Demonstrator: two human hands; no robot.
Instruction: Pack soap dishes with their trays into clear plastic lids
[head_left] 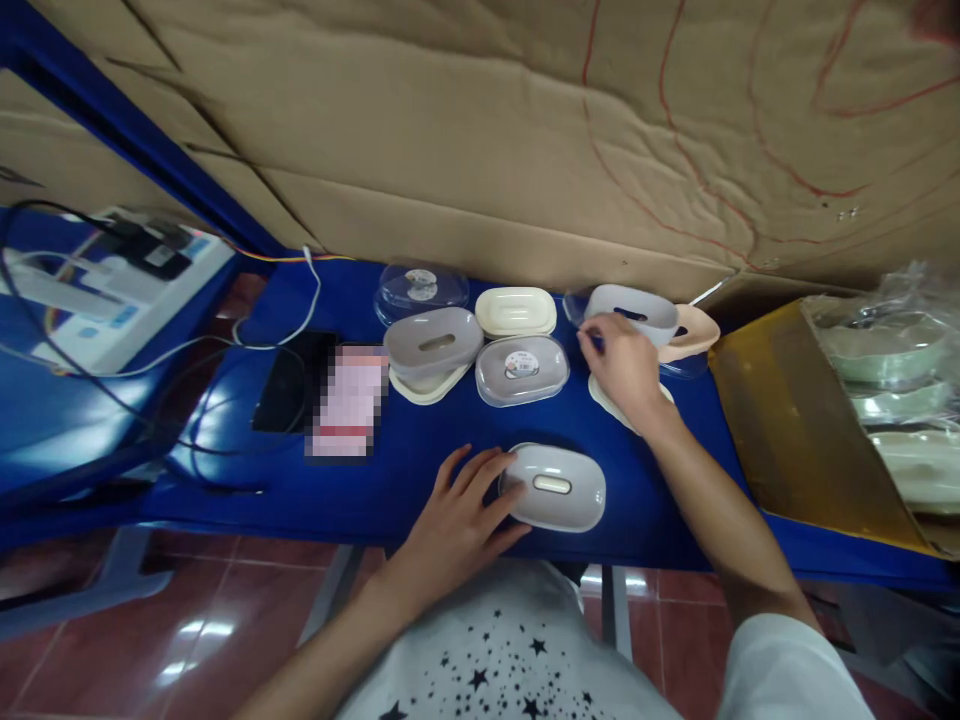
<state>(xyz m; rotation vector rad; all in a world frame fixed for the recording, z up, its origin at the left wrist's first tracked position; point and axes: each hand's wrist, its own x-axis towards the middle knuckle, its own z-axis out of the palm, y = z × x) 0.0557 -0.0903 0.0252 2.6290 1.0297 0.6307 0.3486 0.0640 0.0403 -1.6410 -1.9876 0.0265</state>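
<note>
My left hand [457,520] rests with spread fingers against the left end of a grey oval soap dish [559,487] near the front edge of the blue table [420,480]. My right hand [626,365] reaches to the back right, its fingers pinched by the rim of a grey dish [634,310] that lies on a peach-coloured one [694,330]. A cream tray [611,405] shows under that hand. What the fingers hold I cannot make out.
More dishes sit mid-table: a grey one on a cream base [433,345], a cream tray [516,310], two clear lids [523,368] [420,288]. A phone [289,385] and cables lie left. A cardboard box [795,430] with bagged dishes [892,380] stands right. Cardboard wall behind.
</note>
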